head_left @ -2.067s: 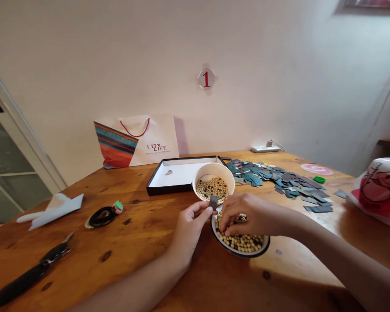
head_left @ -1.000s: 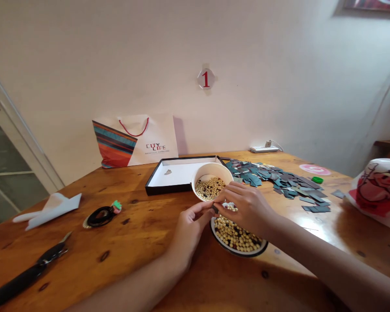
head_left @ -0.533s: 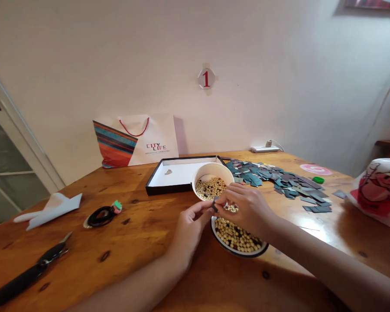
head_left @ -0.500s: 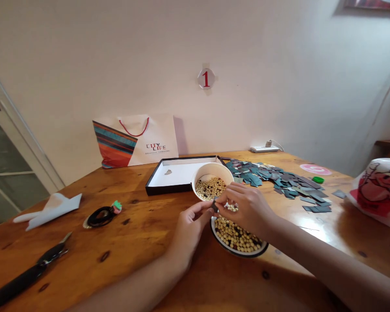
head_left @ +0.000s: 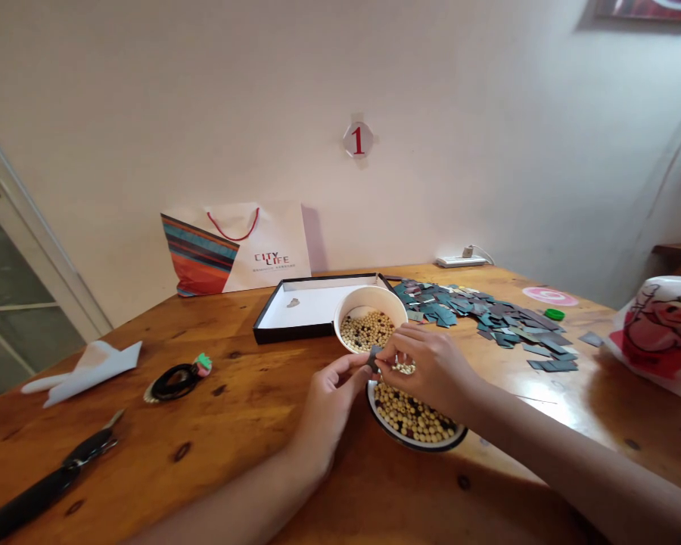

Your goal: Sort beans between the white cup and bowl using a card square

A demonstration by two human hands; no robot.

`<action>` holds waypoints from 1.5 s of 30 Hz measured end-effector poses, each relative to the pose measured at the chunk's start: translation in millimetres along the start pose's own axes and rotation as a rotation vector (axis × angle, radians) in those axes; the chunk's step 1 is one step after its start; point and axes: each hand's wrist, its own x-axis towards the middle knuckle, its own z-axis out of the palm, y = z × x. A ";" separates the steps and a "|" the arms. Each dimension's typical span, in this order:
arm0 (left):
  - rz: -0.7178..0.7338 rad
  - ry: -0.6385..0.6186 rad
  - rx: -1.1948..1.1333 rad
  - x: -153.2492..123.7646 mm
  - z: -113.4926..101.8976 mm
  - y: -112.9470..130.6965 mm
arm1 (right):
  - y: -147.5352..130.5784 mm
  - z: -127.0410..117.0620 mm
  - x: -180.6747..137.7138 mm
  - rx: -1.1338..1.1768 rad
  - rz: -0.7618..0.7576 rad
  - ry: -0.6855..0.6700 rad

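Note:
My left hand (head_left: 330,393) pinches a small dark grey piece of card (head_left: 373,359) between thumb and forefinger. From the other side, the fingertips of my right hand (head_left: 428,367) close on the same piece. Both hands hover over the near side of a white tub (head_left: 340,310) part-filled with pale and dark beads. Under my right hand is a dark-rimmed bowl (head_left: 387,435) of similar round beads, partly covered by the hand. Whether a bead sits within the pinch is too small to tell.
Behind the tub lies a shallow black-edged box (head_left: 295,329). Dark card pieces (head_left: 459,303) spread at the right, near a green cap (head_left: 555,314) and a plastic bag (head_left: 658,333). A paper bag (head_left: 238,250), black hair ties (head_left: 173,382), white paper (head_left: 96,367) and a black-handled tool (head_left: 51,484) are leftward.
The fingers of my right hand have shifted slightly around the grey piece, and more of it shows. The bowls and other things have stayed in place.

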 end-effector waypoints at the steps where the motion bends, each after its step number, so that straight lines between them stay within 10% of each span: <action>1: 0.005 -0.003 0.001 0.1 -0.1 -0.3 | 0.1 0.2 0.1 -0.004 0.010 0.002; 33: -0.049 0.002 -0.080 -0.5 -0.2 -4.5 | 11.0 -7.8 6.8 0.266 0.196 0.092; 45: -0.053 -0.102 -0.091 -2.0 2.1 -0.6 | 1.7 -3.3 3.5 0.052 -0.008 0.028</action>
